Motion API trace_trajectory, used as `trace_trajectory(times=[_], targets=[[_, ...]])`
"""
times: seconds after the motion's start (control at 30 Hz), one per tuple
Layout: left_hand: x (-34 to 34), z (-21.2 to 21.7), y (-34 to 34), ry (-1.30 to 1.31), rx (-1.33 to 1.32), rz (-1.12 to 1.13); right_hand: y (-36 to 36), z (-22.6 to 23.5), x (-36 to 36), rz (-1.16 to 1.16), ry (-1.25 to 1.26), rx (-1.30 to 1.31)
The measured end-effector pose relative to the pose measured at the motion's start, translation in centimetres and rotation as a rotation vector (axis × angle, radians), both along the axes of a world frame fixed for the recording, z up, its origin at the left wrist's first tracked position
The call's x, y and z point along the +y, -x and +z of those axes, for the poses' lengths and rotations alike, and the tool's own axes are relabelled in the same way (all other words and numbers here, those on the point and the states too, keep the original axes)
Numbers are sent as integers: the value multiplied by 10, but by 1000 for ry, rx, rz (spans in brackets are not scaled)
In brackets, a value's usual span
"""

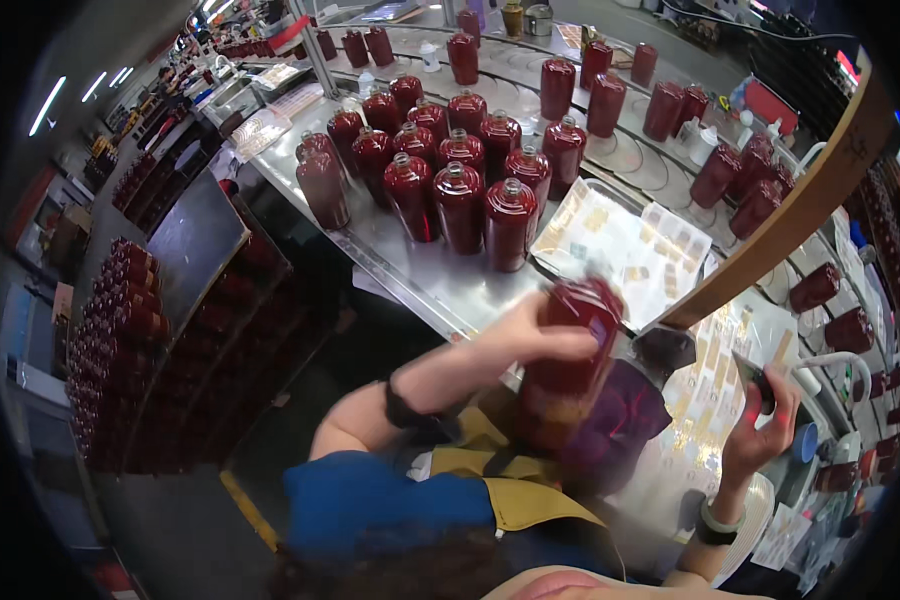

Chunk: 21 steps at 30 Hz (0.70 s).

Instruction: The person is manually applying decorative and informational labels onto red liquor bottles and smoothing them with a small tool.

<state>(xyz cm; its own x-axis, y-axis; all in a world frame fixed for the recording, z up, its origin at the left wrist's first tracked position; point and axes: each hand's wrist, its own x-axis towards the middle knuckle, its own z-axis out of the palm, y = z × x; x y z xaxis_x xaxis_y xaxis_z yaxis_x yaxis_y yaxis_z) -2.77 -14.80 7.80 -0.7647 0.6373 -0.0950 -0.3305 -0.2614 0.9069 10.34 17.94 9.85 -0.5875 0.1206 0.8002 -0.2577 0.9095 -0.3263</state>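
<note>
My left hand (535, 335) is closed round the upper part of a dark red glass bottle (560, 390), tilted and blurred by motion, in front of my body. Out to the right, my right hand (760, 430) grips a small dark flat tool (754, 378) between thumb and fingers; its exact kind cannot be made out. A purple cloth (620, 430) lies just beside the held bottle. Between my hands and the tool spreads a sheet of gold and white labels (705, 400). Further off, a tray (547, 262) bears more label sheets (610, 240).
Several red bottles (460, 205) stand grouped on the metal table (390, 265). Behind them, a conveyor (630, 160) carries more bottles. A wooden post (780, 225) slants up at the right. Stacked racks of bottles (120, 350) fill the left, and a blue cup (803, 442) stands at the right.
</note>
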Motion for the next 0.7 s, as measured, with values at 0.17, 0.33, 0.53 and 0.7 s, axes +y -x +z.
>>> trace_trajectory(times=[0.17, 0.33, 0.53, 0.7], targets=[[-100, 120, 119, -124, 597, 662, -6, -14, -9, -46, 100, -187], [-161, 151, 300, 394, 983, 965, 3, -27, -25, -57, 131, -209], [-157, 101, 394, 970, 872, 930, -3, -50, -27, -196, 162, -265], [-179, 54, 456, 1412, 799, 844, -4, -58, -30, -259, 187, -373]])
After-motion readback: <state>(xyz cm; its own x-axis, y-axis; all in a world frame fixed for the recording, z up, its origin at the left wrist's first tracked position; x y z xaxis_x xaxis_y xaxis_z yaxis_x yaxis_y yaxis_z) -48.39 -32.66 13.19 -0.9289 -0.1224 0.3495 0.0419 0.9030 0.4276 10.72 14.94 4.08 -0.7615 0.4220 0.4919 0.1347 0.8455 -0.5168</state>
